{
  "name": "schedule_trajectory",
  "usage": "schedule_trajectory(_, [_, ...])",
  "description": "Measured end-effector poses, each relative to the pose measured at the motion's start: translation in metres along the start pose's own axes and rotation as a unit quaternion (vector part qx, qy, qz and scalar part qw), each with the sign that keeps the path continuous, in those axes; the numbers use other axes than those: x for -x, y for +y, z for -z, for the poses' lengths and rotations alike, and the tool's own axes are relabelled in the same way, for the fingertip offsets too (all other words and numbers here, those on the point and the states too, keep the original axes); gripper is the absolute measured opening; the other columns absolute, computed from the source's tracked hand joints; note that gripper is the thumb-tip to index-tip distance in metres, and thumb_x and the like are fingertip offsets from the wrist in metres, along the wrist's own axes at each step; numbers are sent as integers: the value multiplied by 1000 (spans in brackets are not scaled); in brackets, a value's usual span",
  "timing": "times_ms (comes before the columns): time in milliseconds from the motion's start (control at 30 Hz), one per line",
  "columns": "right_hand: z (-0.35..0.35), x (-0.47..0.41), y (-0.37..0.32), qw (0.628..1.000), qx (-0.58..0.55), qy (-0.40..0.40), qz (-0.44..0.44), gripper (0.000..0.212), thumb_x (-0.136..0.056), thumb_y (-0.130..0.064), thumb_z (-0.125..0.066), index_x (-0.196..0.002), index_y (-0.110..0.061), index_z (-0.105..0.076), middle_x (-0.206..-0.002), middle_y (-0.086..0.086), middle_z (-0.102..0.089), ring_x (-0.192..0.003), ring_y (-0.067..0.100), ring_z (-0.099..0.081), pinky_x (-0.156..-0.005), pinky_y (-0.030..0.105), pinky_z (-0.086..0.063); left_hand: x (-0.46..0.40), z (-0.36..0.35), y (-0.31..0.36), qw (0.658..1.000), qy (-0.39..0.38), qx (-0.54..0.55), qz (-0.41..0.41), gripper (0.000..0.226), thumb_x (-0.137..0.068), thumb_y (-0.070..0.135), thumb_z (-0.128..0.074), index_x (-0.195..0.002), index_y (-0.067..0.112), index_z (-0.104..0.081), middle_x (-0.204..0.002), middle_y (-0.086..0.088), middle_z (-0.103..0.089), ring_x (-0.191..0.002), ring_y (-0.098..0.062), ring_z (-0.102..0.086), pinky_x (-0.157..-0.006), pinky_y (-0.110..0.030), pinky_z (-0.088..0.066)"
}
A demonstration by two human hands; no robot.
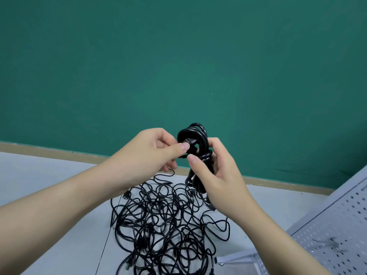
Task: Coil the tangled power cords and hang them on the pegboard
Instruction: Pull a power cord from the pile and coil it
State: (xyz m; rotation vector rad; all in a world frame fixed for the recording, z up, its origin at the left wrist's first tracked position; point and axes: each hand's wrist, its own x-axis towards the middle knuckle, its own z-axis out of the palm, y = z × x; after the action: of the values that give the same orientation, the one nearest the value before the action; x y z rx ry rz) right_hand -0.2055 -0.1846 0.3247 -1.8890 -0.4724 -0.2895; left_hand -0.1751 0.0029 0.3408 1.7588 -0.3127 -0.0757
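Green wall (178, 56) fills the upper two thirds of the frame; pale table (49, 185) runs across the bottom.

Pegboard (341, 221), white and perforated, leans in at lower right with a metal hook (335, 243) on it, nothing hanging yet.

Tangled pile of cords (168, 221) sits lower centre on the table: thin black rubbery leads, many crossed loops, plugs buried in it. Looks light but snaggy; pulling one loop likely drags its neighbours, so better to start from a free plug end.

Coiled cord (195, 153) is held up at frame centre, above the pile and clear of the table. Several turns bunched together, a wrap around the waist. Semi-stiff jacket, probably springs open if released.

Right hand (216, 175) wraps fingers and thumb round the bundle's middle, which is the sensible hold point.

Left hand (147, 155) pinches the plug end (190, 146) between thumb and forefinger at the top loop, apparently tucking it through to lock the coil.
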Motion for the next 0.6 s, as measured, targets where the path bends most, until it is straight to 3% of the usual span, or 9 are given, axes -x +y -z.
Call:
schedule_trajectory(133, [2, 2, -2, 1000, -4, -24, -3, 7, -103, -19, -61, -110, -20, -60, -79, -14, -60, -68, 6, -52, -65, 19, -44, 1, -3, -4, 998, -66, 0, -24, 19, -104, 33, -56, -119, 29, -65, -89, 8, -70, -75, -7, -60, -73, -25, -50])
schedule_trajectory(267, [3, 4, 0, 999, 5, -38, -12, 8, -103, -22, -63, -110, -21, -62, -90, 4, -65, -75, 18, -55, -70, 34, -49, -3, -2, -9, 994, -98, 39, -19, 20, -106, 23, -55, -115, 20, -73, -93, 9, -67, -83, -11, -53, -75, -26, -45])
schedule_trajectory(400, [3, 3, 1, 999, -15, -43, -20, 8, -101, -18, -65, -108, -22, -64, -83, -17, -65, -77, 5, -59, -74, 21, -47, -8, -3, -10, 994, -90, 56, 7, 17, -102, 23, -62, -105, 11, -73, -87, -3, -57, -75, -11, -47, -71, -26, -40])
schedule_trajectory(533, [4, 3, 5, 997, -11, -62, -38, 7, -102, -20, -65, -105, -24, -62, -79, -20, -63, -74, 3, -58, -72, 20, -46, -11, -5, -11, 991, -105, 73, 35, 28, -89, 34, -71, -103, 9, -70, -86, -8, -47, -68, -12, -43, -66, -27, -35])
schedule_trajectory(600, [7, 2, 5, 995, -6, -82, -57, 6, -102, -23, -65, -104, -26, -60, -77, -19, -62, -70, 4, -55, -68, 20, -44, -11, -8, -14, 992, -96, 71, 33, 29, -97, 31, -69, -105, 3, -69, -81, -7, -50, -65, -10, -43, -66, -28, -34])
